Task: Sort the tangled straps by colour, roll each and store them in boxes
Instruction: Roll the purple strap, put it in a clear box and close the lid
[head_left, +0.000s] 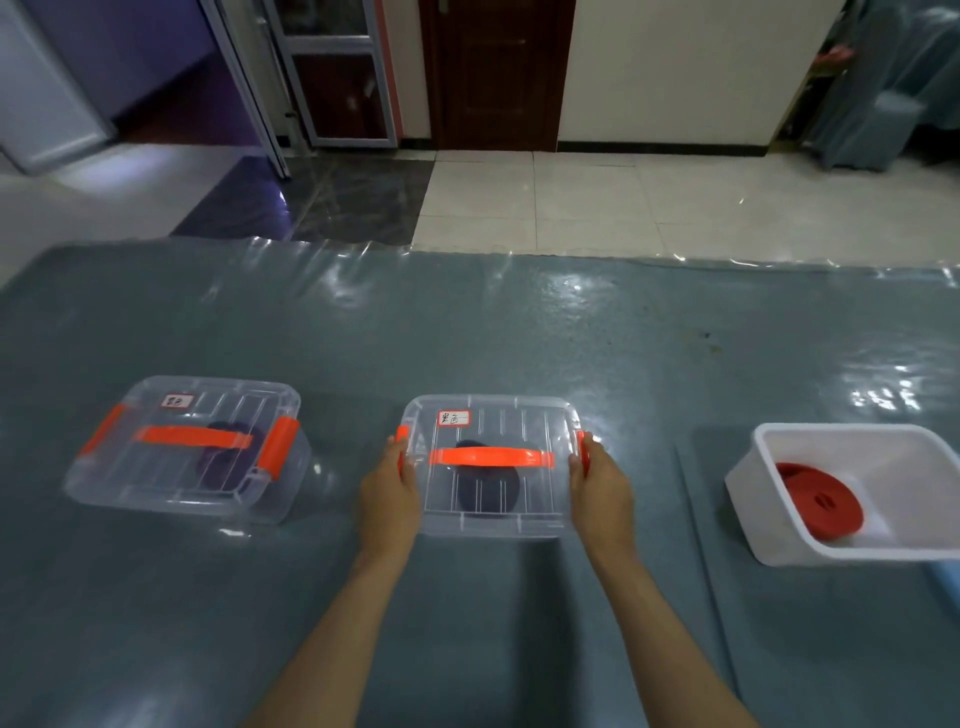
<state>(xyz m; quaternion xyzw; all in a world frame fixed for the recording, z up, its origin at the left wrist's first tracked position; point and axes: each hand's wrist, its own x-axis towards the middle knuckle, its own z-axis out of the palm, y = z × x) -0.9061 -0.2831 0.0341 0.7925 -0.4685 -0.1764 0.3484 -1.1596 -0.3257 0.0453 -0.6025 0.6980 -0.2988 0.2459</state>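
Clear boxes (491, 467) with orange handles (491, 457), red strap roll (821, 501) in white tub (779, 540), grey-blue table (467, 332).

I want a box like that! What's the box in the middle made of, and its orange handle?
The middle box looks like clear, glossy hard plastic: the dark roll inside shows through it. Its handle looks like smooth, solid orange plastic; nothing shows through.
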